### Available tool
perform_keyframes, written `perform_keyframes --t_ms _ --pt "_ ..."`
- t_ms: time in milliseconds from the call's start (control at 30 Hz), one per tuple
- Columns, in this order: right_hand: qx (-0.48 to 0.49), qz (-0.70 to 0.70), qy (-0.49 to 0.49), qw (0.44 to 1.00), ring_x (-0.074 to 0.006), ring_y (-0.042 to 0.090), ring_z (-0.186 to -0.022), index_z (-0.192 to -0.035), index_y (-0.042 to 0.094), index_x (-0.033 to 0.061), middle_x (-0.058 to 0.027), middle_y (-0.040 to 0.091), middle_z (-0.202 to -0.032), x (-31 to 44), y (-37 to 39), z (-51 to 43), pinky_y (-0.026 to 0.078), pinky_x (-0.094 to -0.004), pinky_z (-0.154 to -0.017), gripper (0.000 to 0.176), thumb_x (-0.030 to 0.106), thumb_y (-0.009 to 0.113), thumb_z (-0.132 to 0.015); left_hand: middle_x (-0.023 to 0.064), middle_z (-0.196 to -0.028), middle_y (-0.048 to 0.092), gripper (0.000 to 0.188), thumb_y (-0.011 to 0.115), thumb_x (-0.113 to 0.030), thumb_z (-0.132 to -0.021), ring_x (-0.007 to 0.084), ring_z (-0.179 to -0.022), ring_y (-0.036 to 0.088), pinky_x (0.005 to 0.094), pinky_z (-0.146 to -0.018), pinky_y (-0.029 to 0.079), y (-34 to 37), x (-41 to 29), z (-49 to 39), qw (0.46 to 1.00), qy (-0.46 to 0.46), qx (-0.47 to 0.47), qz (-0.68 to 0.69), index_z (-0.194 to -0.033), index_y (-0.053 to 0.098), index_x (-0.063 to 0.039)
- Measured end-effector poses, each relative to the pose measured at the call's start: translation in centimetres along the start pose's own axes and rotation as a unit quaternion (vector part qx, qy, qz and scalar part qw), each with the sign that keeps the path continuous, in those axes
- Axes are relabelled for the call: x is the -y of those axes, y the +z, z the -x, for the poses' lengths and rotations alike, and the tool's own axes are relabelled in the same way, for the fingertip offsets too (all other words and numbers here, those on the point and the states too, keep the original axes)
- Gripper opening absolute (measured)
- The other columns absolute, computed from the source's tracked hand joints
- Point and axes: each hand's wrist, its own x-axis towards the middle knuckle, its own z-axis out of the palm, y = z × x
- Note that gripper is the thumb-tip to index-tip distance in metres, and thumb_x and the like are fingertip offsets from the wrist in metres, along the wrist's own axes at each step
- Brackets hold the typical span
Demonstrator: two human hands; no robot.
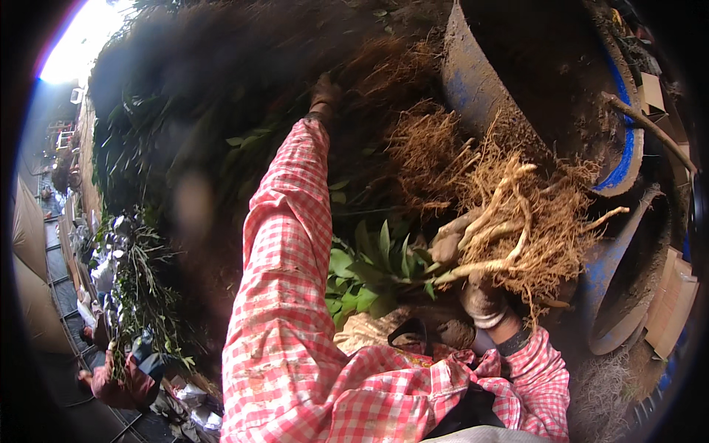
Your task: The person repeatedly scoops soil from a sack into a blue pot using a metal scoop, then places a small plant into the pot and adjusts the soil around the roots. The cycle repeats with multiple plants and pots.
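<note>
My right hand [481, 296], low at the right, is around the stems of a bundle of bare-root plants [518, 235]. Thick pale roots and a tangle of fine brown ones spread up and to the right from it. Green leaves [360, 271] lie toward the left, in front of my body. A pale band circles my right wrist. My left arm stretches far forward, and my left hand [325, 93] is at a dark heap of leafy plants [149, 133] and fibrous roots. Shadow and blur hide its fingers and anything in them.
A mud-caked blue drum cut open [487, 83] stands at the upper right, with another curved drum piece [604, 299] below it. A stick [653, 130] leans across the rim. Cardboard [671, 304] lies far right. At lower left, another person [124, 382] is beside leafy branches [144, 277].
</note>
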Motion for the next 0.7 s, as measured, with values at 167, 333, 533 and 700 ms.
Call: perform_keyframes --t_ms 167,333,533,700 --pt "0.010 -0.004 0.020 1.000 -0.0221 0.059 -0.107 -0.142 0.038 0.0002 -0.0062 0.062 -0.107 0.8 0.4 -0.1 0.049 -0.0395 -0.097 0.092 0.055 0.080 -0.082 0.0277 -0.128 0.064 0.048 0.071 -0.037 -0.085 0.0399 -0.126 0.058 0.0477 -0.102 0.048 -0.7 -2.0 -1.5 0.990 0.041 0.134 -0.036 -0.119 0.068 -0.003" --pt "0.012 0.005 0.067 0.998 -0.0222 0.058 -0.108 -0.142 0.040 0.0027 -0.0056 0.062 -0.107 1.5 0.7 -0.1 0.048 -0.0392 -0.096 0.091 0.057 0.080 -0.081 0.0183 -0.118 0.068 0.039 0.064 -0.032 -0.091 0.0366 -0.113 0.064 0.0470 -0.094 0.050 -2.1 -3.1 2.8 0.989 0.083 0.092 -0.080 -0.118 0.068 -0.005" --pt "0.010 -0.040 0.057 0.998 -0.0212 0.063 -0.106 -0.144 0.039 0.0020 -0.0070 0.064 -0.114 1.2 1.1 -0.9 0.054 -0.0340 -0.090 0.091 0.053 0.082 -0.081 0.0124 -0.106 0.066 0.030 0.059 -0.021 -0.093 0.0307 -0.102 0.063 0.0438 -0.087 0.050 -12.0 -3.6 5.0 0.952 0.274 -0.094 -0.101 -0.120 0.067 -0.009" --pt "0.041 -0.072 0.024 0.996 -0.0143 0.060 -0.099 -0.143 0.044 0.0074 -0.0073 0.064 -0.117 0.5 0.7 -0.9 0.052 -0.0282 -0.082 0.071 0.048 0.070 -0.091 0.0131 -0.106 0.064 0.028 0.058 -0.018 -0.094 0.0301 -0.100 0.062 0.0435 -0.085 0.050 -25.6 -10.5 5.3 0.953 0.293 -0.067 0.025 -0.120 0.064 -0.007"
